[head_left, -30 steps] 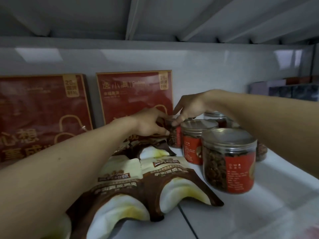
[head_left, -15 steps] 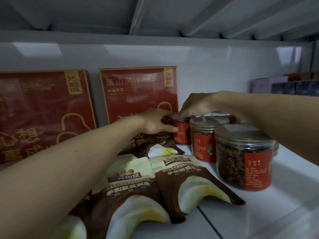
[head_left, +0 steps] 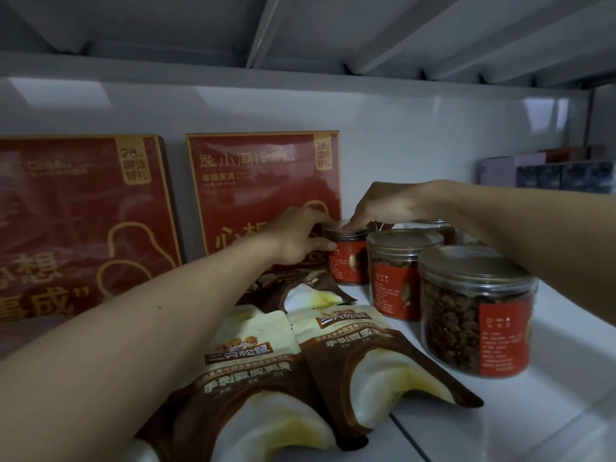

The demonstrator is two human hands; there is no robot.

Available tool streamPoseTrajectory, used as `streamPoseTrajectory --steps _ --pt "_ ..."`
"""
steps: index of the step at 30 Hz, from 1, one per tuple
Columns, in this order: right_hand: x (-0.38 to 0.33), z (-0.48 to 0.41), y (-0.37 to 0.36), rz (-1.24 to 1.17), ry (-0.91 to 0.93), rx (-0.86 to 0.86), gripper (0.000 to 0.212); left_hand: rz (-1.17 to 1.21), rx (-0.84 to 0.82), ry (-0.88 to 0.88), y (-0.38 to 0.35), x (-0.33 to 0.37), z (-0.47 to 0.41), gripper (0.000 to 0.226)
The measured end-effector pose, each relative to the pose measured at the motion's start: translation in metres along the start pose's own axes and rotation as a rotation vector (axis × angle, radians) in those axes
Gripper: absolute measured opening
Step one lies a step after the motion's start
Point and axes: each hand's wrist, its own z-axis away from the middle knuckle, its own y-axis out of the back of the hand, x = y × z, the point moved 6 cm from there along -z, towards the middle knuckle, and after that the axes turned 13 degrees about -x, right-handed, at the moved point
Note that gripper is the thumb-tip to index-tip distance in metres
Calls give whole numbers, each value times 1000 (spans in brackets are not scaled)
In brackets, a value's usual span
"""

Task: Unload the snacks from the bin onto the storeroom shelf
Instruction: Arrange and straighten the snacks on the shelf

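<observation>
Small clear plastic snack jar [head_left: 346, 261] with a red label stands on the white shelf [head_left: 566, 378], gripped at its side by the left hand [head_left: 298, 240]. The right hand [head_left: 386, 205] seems pressed flat on its lid. A matching jar [head_left: 400, 278] just beneath the right wrist could be toppled if the arm is drawn back low.

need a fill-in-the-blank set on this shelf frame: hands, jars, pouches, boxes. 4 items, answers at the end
1. The right hand rests its fingers on the ___ of a jar that the left hand grips.
2. The labels on the jars are ___.
3. ___ red boxes stand against the back wall.
4. The pouches lie to the jars' ___.

Missing words: lid; red; Two; left
</observation>
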Motion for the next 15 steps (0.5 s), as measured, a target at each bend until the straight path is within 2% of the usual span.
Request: streamPoseTrajectory --steps 8,12,15 --pt "-2 4 -2 22 -37 -10 61 -78 -28 54 5 -2 -2 41" --pt "-7 15 -2 138 -65 -47 62 -97 -69 59 3 5 2 46" --pt "-15 28 10 107 -38 -32 41 -135 -37 43 9 15 11 53"
